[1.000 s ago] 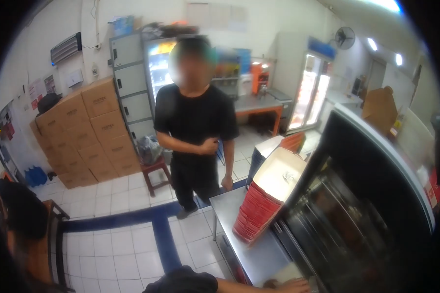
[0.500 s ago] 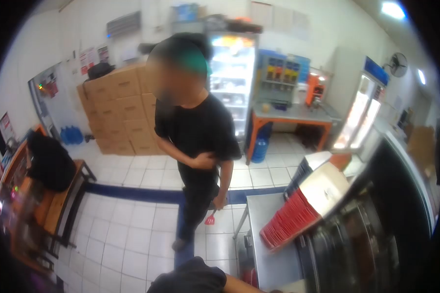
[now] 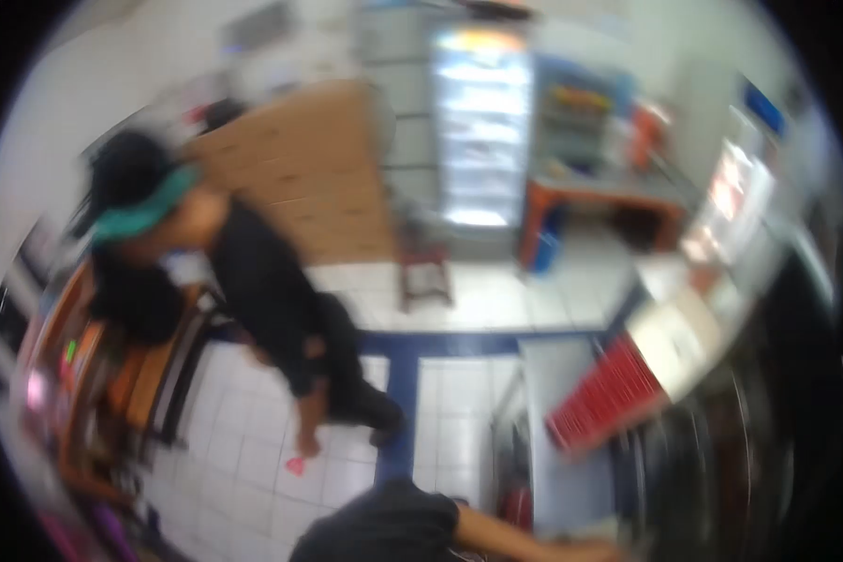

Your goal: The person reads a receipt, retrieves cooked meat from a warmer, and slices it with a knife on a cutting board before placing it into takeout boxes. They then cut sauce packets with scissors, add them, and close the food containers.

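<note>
A black sleeve (image 3: 389, 529) and bare forearm, apparently of my left arm, enter at the bottom edge and reach right. The hand at its end, my left hand (image 3: 598, 552), is blurred and cut off by the frame edge, so its fingers and anything in them cannot be made out. It lies near the metal table (image 3: 571, 478). On that table stands a tilted-looking stack of red containers (image 3: 609, 393) beside a cream-coloured one (image 3: 679, 342). My right hand is out of view. A co-worker (image 3: 272, 290) in black holds a red slotted spatula (image 3: 295, 465) low at their side.
The co-worker is at the left near a wooden bench (image 3: 150, 379), with a dark shape on it. Stacked cardboard boxes (image 3: 300, 187), a lit drinks fridge (image 3: 482, 131), a red stool (image 3: 425, 276) and an orange-framed table (image 3: 609, 197) stand along the back.
The view has swung and blurred. The co-worker has moved left and turned away, leaning forward, with the spatula still in hand. More of my forearm and hand shows at the bottom.
</note>
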`<state>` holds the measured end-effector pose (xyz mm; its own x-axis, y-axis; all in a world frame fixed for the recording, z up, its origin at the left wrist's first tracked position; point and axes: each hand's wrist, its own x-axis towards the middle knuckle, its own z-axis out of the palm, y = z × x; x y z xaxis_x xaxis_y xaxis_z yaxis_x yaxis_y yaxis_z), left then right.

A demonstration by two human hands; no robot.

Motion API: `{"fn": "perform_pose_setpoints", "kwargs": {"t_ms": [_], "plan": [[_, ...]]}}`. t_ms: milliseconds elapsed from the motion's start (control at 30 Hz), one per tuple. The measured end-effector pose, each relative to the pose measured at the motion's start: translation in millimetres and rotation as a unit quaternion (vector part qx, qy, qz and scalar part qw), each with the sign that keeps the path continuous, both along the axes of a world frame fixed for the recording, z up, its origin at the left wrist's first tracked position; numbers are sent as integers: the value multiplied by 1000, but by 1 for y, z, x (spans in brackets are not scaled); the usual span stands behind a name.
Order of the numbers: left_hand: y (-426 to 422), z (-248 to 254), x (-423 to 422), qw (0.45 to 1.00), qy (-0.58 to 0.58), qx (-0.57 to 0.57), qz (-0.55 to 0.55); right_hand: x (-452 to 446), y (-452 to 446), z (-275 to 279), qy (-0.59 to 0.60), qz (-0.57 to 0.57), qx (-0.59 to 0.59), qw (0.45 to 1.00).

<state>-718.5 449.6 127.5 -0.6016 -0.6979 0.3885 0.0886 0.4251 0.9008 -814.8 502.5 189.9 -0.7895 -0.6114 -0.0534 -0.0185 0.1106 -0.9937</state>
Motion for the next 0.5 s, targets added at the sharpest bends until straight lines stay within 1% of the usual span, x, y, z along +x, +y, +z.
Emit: {"fn": "perform_pose_setpoints", "kwargs": {"t_ms": [33,67,100,133,167,200,267,300,367,400,467,500], "plan": [[2,9,1,998,-12,60,-34,-10,-2,-14,1,-84,21,996],[1,-1,0,995,-100,12,-22,-13,0,-25,-71,-64,-46,994],[3,8,7,997,-70,12,-2,-14,11,-28,-129,-57,-105,984],[-3,27,18,992,-81,93,-35,-10,23,-27,-169,-51,-154,972],[-6,44,24,992,-81,91,-24,-14,28,-22,-164,-7,-185,969],[-6,47,24,994,-70,78,-4,-9,30,-13,-208,-25,-215,954],[-3,49,25,995,-70,63,-24,-3,45,2,-273,17,-311,910],[0,51,22,994,-70,65,-62,-2,52,4,-259,-18,-318,912],[6,67,16,995,-81,-32,-53,-2,64,7,-293,15,-351,889],[11,73,7,993,-78,-36,-76,-2,71,7,-283,-4,-359,889],[13,82,-15,971,-62,-225,-44,-7,80,3,-283,9,-371,884],[3,77,-24,970,-56,-226,-63,-8,72,-2,-274,-9,-377,885]]}}
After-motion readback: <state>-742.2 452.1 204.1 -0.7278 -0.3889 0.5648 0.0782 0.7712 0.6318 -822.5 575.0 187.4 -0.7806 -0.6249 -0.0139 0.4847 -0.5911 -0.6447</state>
